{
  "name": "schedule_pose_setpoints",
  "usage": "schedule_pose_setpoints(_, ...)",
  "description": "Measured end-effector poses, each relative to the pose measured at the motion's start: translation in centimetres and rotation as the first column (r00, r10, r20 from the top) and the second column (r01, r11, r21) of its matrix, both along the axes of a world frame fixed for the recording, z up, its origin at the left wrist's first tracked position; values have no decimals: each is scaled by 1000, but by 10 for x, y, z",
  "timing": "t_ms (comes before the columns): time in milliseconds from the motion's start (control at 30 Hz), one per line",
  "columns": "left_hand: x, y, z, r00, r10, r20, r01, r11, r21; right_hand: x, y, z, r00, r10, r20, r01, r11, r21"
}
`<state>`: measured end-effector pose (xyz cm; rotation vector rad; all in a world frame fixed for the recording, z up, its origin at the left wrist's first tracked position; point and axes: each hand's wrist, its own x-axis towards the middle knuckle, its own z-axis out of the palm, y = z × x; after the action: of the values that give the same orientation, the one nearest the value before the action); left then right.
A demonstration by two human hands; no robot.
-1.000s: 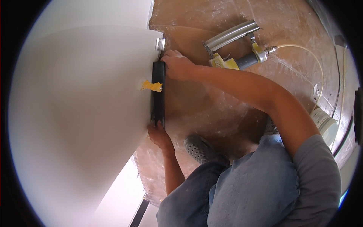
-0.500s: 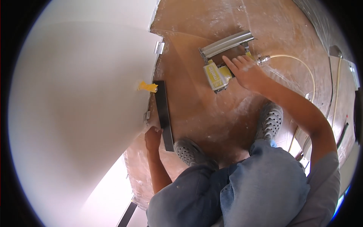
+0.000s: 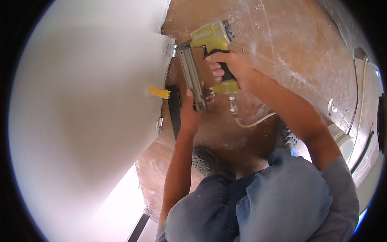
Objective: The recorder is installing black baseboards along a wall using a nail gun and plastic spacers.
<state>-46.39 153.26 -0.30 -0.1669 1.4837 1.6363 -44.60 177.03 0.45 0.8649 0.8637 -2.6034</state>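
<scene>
My right hand [image 3: 234,67] is wrapped round the black handle of a yellow-green pneumatic nail gun [image 3: 210,37], lifted off the floor. Its long silver magazine slants down toward me, and my left hand [image 3: 192,109] grips the magazine's lower end, thumb on one side and fingers on the other. The gun's nose is close to the edge of a large white panel [image 3: 92,88], by a metal clip [image 3: 171,50]; whether they touch I cannot tell. A flat black strip [image 3: 174,111] lies along that edge, partly behind my left forearm.
A pale air hose [image 3: 254,124] runs from the gun's base past my right forearm. From the panel sticks a yellow tuft [image 3: 161,92], with another metal clip [image 3: 159,123] below it. A white bucket [image 3: 342,140] stands at right on the film-covered brown floor [image 3: 282,28].
The nail gun, lying on the floor before, is now raised, turned and moved left in my right hand. My left hand has left the black strip's edge and taken the magazine.
</scene>
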Motion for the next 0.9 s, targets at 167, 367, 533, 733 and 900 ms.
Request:
schedule_pose_setpoints(167,-18,-4,-10,975,208,73,-216,969,119,-20,-23,-29,996,-82,32,87,963,-255)
schedule_pose_setpoints(367,-25,-4,-19,965,256,47,-260,961,93,-28,-31,-48,987,-106,119,130,967,-218)
schedule_pose_setpoints(533,-30,-9,-22,964,256,67,-261,961,93,-27,-31,-57,989,-122,87,144,937,-318)
schedule_pose_setpoints(733,-31,-12,-26,964,252,83,-260,959,111,-29,-32,-56,992,-111,66,127,939,-321)
schedule_pose_setpoints(900,-31,-13,-28,966,244,86,-253,960,120,-29,-30,-58,989,-135,56,146,925,-350)
